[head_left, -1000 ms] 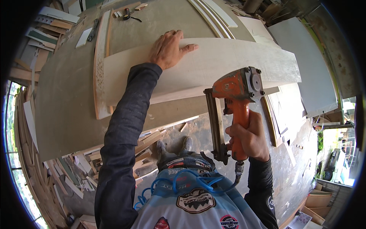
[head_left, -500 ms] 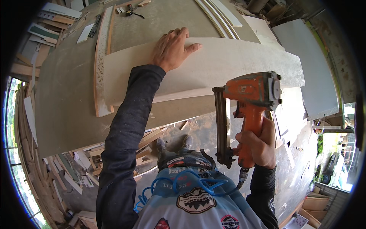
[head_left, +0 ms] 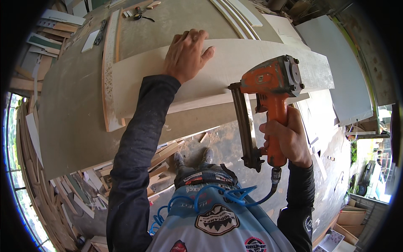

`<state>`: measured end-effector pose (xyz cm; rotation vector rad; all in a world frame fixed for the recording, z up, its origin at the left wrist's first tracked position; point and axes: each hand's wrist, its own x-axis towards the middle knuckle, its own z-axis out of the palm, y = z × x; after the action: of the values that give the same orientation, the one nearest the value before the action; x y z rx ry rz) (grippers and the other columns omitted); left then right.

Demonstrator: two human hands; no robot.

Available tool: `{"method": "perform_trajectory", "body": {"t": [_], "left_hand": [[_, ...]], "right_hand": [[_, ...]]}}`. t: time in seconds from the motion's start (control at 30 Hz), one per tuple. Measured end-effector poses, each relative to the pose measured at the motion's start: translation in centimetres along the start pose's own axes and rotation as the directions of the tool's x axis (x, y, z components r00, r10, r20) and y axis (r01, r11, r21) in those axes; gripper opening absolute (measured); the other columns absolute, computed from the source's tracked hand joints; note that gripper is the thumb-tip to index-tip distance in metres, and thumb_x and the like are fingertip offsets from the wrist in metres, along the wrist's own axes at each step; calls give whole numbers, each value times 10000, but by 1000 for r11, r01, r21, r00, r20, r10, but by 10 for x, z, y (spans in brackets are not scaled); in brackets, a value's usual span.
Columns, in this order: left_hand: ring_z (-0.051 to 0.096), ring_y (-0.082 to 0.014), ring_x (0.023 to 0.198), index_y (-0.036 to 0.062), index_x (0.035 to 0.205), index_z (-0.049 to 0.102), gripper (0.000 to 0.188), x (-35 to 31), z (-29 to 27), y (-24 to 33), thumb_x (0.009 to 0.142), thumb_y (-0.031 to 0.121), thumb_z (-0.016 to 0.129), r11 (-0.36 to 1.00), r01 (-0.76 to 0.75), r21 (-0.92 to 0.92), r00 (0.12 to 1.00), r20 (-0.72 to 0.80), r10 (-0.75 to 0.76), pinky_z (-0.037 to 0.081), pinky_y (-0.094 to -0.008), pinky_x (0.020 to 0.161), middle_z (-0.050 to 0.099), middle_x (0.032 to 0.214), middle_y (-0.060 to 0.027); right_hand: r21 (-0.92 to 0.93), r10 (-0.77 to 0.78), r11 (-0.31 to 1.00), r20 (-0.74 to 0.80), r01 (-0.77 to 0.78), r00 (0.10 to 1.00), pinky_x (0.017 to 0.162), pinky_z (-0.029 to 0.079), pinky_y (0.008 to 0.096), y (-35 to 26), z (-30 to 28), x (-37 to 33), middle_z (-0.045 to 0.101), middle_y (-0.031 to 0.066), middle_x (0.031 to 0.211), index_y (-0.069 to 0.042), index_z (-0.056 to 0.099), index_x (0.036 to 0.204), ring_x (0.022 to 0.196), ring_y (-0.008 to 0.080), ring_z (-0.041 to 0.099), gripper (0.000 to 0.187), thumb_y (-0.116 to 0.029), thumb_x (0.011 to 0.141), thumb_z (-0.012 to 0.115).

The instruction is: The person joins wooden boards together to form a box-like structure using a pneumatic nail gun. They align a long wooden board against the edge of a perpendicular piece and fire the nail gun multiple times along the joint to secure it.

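Observation:
My left hand [head_left: 186, 56] rests on the far edge of a long pale board [head_left: 252, 56], its fingers curled over the edge and its thumb along the top. My right hand [head_left: 289, 136] is closed round the handle of an orange pneumatic nail gun [head_left: 272, 80]. The gun's nose lies at the board's near edge; whether it touches is hard to tell. From the handle's lower end runs a blue air hose [head_left: 191, 201], looped in front of my shirt. At its left end the board meets a narrow upright strip [head_left: 110, 84] with a speckled face.
All this lies on a large grey-brown worktable [head_left: 69, 105]. Pliers [head_left: 138, 16] and small wood pieces lie at its far side, with long pale strips [head_left: 235, 19] behind the board. Wood offcuts [head_left: 161, 159] litter the floor left of my feet. A large grey panel [head_left: 336, 71] stands right.
My right hand has raised the nail gun, bringing its nose up and slightly left to the board's near edge. My left hand stays on the far edge, its thumb drawn in slightly.

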<state>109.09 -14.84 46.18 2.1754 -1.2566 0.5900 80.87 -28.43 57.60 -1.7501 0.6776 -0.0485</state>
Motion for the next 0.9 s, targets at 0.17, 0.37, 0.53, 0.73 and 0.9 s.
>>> {"method": "perform_trajectory", "body": {"t": [0.17,0.37,0.53,0.73,0.9], "left_hand": [[362,-402,1443,132,1232,565,702,-26,-33,25,675,473,823,958,-283,-43,942,175,286,242,-602,1143,394,1542,-212],[252,-454,1468,220,1390,461,1062,-36,-50,8,476,567,876,995,-87,54,940,336,64,175,-663,1143,323,1541,-243],[327,-435,1395,215,1381,456,1103,-33,-45,5,435,588,885,998,-64,30,944,327,51,226,-597,1133,396,1441,-232],[343,-426,1381,197,1356,475,1092,-30,-45,7,419,565,899,999,-44,9,944,329,39,229,-562,1140,407,1425,-224],[343,-422,1383,192,1346,480,1084,-30,-47,8,416,549,906,1000,-25,-2,943,332,24,224,-559,1141,405,1425,-221]], "right_hand": [[-45,-20,999,119,26,993,489,517,306,4,-9,7,613,74,692,85,592,1014,533,164,631,297,-106,800,672],[-35,-4,999,100,7,995,488,510,297,4,-3,2,624,76,710,94,600,1049,538,161,634,325,-96,794,669],[7,-8,1000,83,7,997,474,515,292,6,-3,3,620,78,707,108,588,1111,513,163,628,383,-77,786,669],[4,58,998,82,-59,995,478,525,283,-18,2,-5,623,86,693,121,575,1074,509,165,638,378,-75,767,679],[17,55,998,123,-57,991,475,536,291,-18,3,-4,627,98,688,125,569,1042,510,174,647,360,-69,758,677]]}}
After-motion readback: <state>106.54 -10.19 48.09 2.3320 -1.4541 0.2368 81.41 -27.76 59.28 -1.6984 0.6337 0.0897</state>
